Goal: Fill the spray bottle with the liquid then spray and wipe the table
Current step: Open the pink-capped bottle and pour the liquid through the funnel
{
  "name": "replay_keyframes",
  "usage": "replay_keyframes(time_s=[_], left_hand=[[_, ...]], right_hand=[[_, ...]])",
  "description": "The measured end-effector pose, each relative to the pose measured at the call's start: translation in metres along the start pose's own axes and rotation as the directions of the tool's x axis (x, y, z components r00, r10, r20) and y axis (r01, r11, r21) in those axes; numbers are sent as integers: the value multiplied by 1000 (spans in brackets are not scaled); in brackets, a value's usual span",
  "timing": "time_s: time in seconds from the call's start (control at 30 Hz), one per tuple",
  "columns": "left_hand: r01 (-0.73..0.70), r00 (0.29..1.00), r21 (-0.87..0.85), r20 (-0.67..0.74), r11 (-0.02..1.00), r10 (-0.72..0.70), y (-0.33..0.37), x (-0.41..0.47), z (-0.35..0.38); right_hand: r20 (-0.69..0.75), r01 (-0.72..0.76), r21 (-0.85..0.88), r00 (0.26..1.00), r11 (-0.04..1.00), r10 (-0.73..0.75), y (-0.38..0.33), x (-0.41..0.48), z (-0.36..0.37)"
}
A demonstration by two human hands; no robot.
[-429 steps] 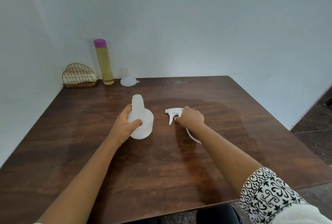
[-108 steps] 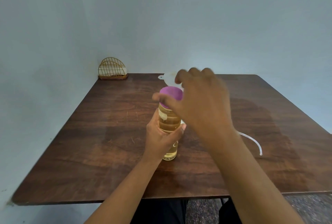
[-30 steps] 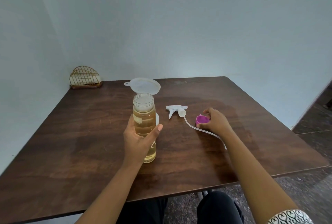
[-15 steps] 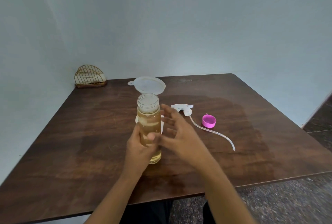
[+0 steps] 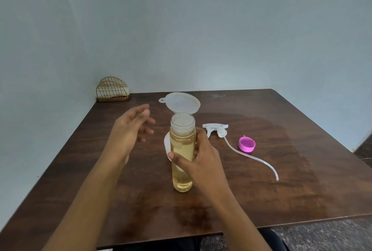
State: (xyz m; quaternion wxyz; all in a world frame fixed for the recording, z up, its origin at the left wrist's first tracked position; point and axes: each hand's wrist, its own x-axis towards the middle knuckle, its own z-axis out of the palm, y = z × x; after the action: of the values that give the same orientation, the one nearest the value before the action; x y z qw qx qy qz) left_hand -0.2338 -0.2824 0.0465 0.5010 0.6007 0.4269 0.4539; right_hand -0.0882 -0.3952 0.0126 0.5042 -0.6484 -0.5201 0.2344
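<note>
A tall clear bottle of yellow liquid (image 5: pixel 182 146) stands uncapped near the middle of the brown table (image 5: pixel 281 180). My right hand (image 5: pixel 201 162) grips its middle from the right. My left hand (image 5: pixel 130 132) hovers to the left of it, fingers spread, holding nothing. Right behind the bottle stands the white spray bottle (image 5: pixel 166 144), mostly hidden, with a white funnel (image 5: pixel 182 102) set in its top. The white trigger sprayer head (image 5: pixel 216 129) with its long tube lies to the right. The pink cap (image 5: pixel 247 144) lies upside down beside the tube.
A gold wire holder (image 5: pixel 112 89) with a pale cloth or sponge inside sits at the table's far left corner against the wall. Walls close in at the back and left. The table's near edge is just in front of my lap.
The bottle has passed from my left hand to my right. My left hand let go and drew off to the left. The pink cap stays where my right hand put it a second ago.
</note>
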Motion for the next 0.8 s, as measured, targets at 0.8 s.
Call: replay_keyframes(time_s=[0.8], left_hand=[[84, 992, -109, 104, 991, -73, 25, 42, 29]], right_hand=[[-163, 19, -120, 986, 993, -39, -16, 32, -84]])
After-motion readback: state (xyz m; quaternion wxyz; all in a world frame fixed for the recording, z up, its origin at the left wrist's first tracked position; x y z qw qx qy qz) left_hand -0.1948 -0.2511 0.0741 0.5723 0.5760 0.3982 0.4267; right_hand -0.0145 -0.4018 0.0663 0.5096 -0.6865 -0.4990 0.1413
